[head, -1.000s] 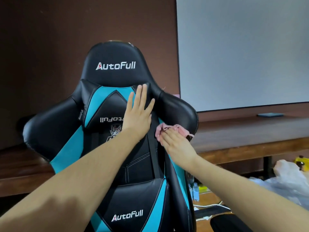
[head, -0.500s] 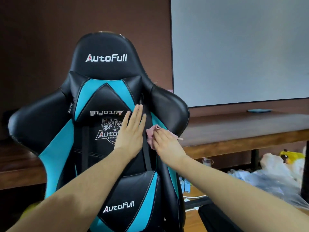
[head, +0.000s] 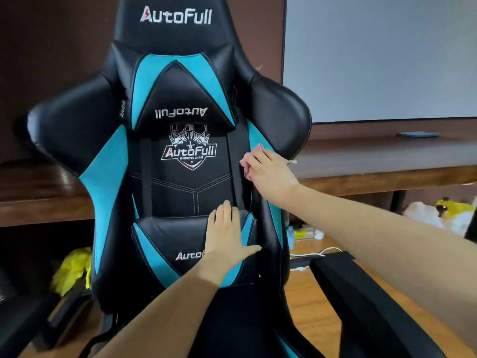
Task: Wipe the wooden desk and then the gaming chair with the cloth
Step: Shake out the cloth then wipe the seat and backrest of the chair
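Here, right grip (head: 273, 174) outstretched, clutching cloth (head: 245, 161)

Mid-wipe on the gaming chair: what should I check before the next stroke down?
1. Grip of right hand on pink cloth, pressed against gaming chair: ok.
2. Brace, left hand flat on lumbar cushion: ok.
3. Path, blue stripe below the cloth free of the left hand: ok.
4. Clean face on the pink cloth: cannot tell, hidden.
5. Whether wooden desk is wiped: cannot tell.
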`<move>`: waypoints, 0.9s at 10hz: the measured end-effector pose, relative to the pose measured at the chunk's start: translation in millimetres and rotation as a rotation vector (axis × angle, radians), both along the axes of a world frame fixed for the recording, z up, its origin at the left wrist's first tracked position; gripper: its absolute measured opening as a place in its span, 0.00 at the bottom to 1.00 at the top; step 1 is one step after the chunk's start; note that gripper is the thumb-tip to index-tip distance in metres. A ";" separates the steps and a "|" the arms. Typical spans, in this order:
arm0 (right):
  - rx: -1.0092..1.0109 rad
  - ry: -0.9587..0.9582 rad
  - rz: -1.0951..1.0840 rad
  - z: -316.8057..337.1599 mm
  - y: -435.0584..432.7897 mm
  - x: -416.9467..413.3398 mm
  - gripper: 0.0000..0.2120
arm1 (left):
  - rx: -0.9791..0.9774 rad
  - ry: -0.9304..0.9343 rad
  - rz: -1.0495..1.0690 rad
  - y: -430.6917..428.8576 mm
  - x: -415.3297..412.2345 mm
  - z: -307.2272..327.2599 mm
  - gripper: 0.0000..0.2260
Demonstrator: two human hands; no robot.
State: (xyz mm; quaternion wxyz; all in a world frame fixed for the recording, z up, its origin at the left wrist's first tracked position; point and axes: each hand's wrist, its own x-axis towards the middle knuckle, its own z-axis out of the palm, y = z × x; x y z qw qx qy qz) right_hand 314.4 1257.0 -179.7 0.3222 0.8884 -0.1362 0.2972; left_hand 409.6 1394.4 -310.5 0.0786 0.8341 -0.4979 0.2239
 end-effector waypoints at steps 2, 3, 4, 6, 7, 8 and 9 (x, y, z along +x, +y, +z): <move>-0.050 0.184 -0.142 -94.3 44.9 -28.9 0.26 | -0.059 0.000 0.160 -3.4 -7.2 -8.9 0.43; -0.165 0.218 -0.225 -113.7 46.9 -39.7 0.29 | -0.084 -0.027 0.178 -3.2 -9.2 -20.3 0.41; -0.296 0.234 -0.198 -108.2 48.3 -43.6 0.29 | -0.123 -0.030 0.146 -0.5 -2.8 -20.6 0.37; -0.127 0.521 -0.068 -140.9 62.2 -70.6 0.16 | -0.186 -0.012 0.050 6.3 9.2 -19.4 0.34; -0.025 0.969 0.069 -148.7 59.8 -76.9 0.07 | -0.152 0.029 0.053 1.2 13.0 -11.6 0.34; 0.037 0.867 0.120 -137.2 44.5 -78.7 0.05 | -0.114 0.045 0.056 -2.3 14.9 -7.2 0.35; 0.088 0.531 0.211 -115.5 23.0 -74.7 0.12 | -0.089 0.059 0.048 -1.9 16.2 -5.8 0.35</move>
